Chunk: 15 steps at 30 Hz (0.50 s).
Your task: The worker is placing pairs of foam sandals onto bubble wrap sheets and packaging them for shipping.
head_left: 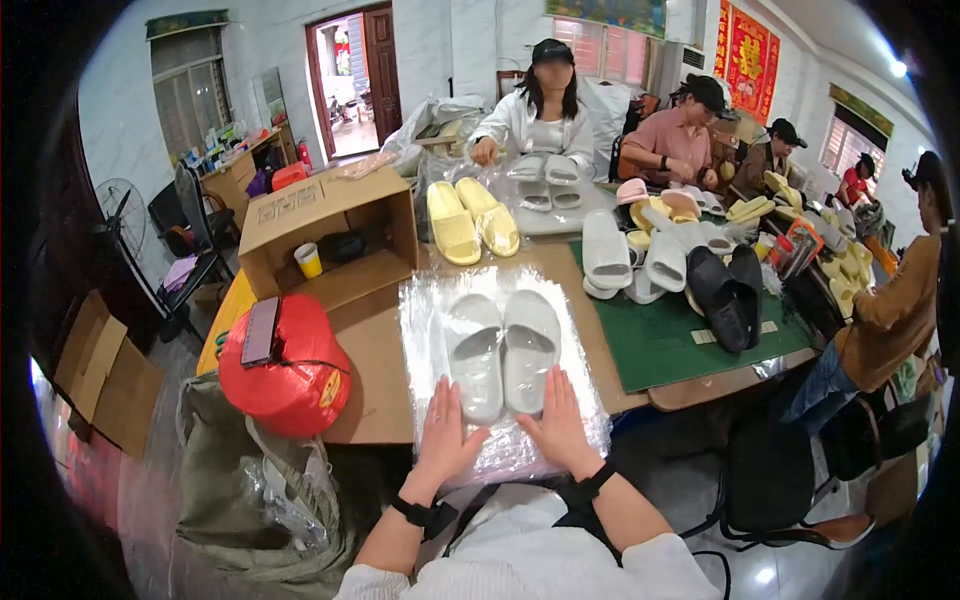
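Note:
A pair of pale grey-white slide sandals lies side by side on a stack of clear plastic bags on the brown table. My left hand rests flat on the plastic just below the left sandal's heel. My right hand lies flat by the right sandal's heel, fingers touching it. Both hands are spread and hold nothing.
A yellow pair of slides lies farther back. An open cardboard box stands at the left, with a red bag and a phone on it. White and black slides sit on a green mat. Several people work around the table.

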Motion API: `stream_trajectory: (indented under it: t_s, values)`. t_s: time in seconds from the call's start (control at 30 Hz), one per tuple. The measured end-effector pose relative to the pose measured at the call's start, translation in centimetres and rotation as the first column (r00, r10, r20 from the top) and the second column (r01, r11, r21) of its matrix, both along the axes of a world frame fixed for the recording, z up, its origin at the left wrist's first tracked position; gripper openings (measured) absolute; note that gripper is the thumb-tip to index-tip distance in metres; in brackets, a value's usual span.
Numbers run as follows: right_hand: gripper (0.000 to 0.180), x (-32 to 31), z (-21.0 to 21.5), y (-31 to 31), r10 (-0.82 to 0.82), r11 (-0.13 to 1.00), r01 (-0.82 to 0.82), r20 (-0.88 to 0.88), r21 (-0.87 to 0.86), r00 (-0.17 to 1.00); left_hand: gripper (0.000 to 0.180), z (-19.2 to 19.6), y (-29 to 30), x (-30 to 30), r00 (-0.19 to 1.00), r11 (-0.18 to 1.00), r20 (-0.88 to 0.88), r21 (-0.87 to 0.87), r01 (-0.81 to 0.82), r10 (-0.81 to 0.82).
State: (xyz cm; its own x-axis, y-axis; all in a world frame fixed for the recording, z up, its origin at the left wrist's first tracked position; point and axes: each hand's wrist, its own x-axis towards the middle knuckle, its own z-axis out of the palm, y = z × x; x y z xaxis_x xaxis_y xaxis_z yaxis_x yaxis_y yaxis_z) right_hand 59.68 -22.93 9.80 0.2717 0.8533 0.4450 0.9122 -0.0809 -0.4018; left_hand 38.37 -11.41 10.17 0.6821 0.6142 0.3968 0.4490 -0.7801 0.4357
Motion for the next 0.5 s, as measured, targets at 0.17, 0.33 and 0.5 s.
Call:
stream_trajectory:
  t_s: [0.17,0.33,0.5]
  values:
    - [0.096,0.0,-0.2,-0.1,0.000,1.000,0.000,0.006,0.013,1.000,0.106,-0.7,0.2,-0.2,0.982,0.993,0.179,-0.109,-0.049,0.068]
    - [0.095,-0.2,-0.2,-0.2,-0.012,1.000,0.012,0.003,0.028,1.000,0.100,-2.4,1.4,0.4,0.954,0.955,0.151,-0.184,-0.230,0.259]
    - [0.094,-0.1,-0.1,-0.2,-0.032,0.999,0.032,-0.023,0.027,0.999,0.092,-0.4,1.2,1.7,0.927,0.897,0.135,-0.333,-0.291,0.351]
